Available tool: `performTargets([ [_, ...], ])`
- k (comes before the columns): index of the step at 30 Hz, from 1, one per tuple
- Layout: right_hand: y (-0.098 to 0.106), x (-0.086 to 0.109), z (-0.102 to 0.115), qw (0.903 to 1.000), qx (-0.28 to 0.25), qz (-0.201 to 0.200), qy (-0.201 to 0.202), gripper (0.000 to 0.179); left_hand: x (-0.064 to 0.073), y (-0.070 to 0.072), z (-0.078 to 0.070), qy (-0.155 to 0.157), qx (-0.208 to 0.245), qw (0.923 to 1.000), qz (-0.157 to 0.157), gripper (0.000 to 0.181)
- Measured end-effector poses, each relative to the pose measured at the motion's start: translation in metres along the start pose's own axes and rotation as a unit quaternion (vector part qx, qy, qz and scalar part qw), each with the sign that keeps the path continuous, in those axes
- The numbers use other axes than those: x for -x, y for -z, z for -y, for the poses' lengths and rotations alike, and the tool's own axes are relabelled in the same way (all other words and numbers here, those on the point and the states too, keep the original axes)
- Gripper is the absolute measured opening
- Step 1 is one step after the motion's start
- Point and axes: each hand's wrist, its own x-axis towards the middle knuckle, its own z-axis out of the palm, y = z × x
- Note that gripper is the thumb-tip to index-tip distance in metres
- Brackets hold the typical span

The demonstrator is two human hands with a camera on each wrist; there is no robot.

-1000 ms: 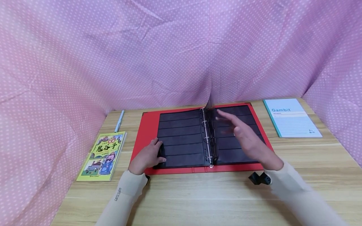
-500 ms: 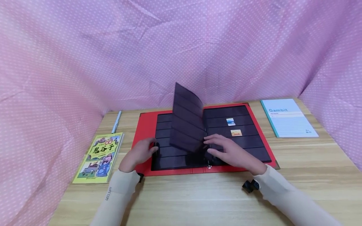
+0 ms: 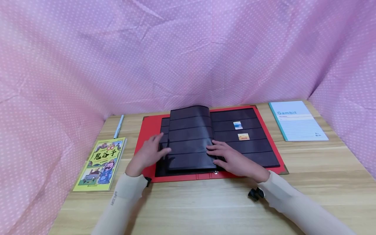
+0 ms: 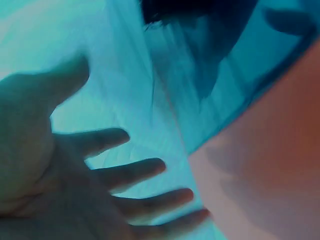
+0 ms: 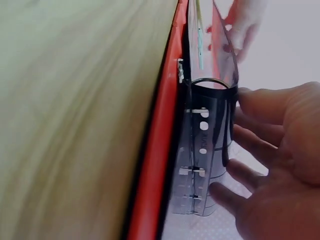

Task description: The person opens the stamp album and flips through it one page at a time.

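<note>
A red ring binder [image 3: 146,130] lies spread on the table with black, strip-pocketed album pages. One black page [image 3: 189,130] bows over the left side, its left edge short of the page beneath. My left hand [image 3: 146,153], fingers spread, is beside that edge; whether it touches is unclear. At the spine, my right hand [image 3: 233,159] rests relaxed fingertips on the bowed page, whose punched holes and binder rings [image 5: 204,114] show in the right wrist view. On the right page sit a small blue stamp-like picture [image 3: 238,125] and an orange one [image 3: 243,136].
A yellow comic-covered book [image 3: 100,164] lies left of the binder, with a light blue pen [image 3: 118,126] behind it. A pale blue notebook [image 3: 298,120] lies at the right. Pink dotted cloth [image 3: 188,58] hangs behind the wooden table [image 3: 188,205].
The raised page has swung over to the left and come down, uncovering the two small pictures. My right hand moved left to the spine; my left hand's fingers have spread.
</note>
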Motion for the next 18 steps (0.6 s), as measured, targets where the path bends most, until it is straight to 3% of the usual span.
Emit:
performTargets([
  [3, 0.0, -0.001, 0.003, 0.9999, 0.008, 0.007, 0.0, 0.041, -0.001, -0.013, -0.005, 0.002, -0.046, 0.9972, 0.059, 0.09],
  [6, 0.001, -0.002, 0.005, 0.9999, 0.014, 0.009, 0.0, 0.04, -0.001, -0.022, -0.011, 0.01, -0.07, 0.9931, 0.093, 0.092],
  [15, 0.012, -0.002, -0.002, 0.9995, -0.005, 0.027, 0.018, 0.045, -0.001, -0.033, -0.019, 0.01, -0.129, 0.9873, 0.092, 0.091],
  [18, 0.018, -0.002, -0.009, 0.9993, -0.022, 0.03, 0.001, 0.054, -0.001, -0.034, -0.02, 0.007, -0.141, 0.9864, 0.085, 0.091],
])
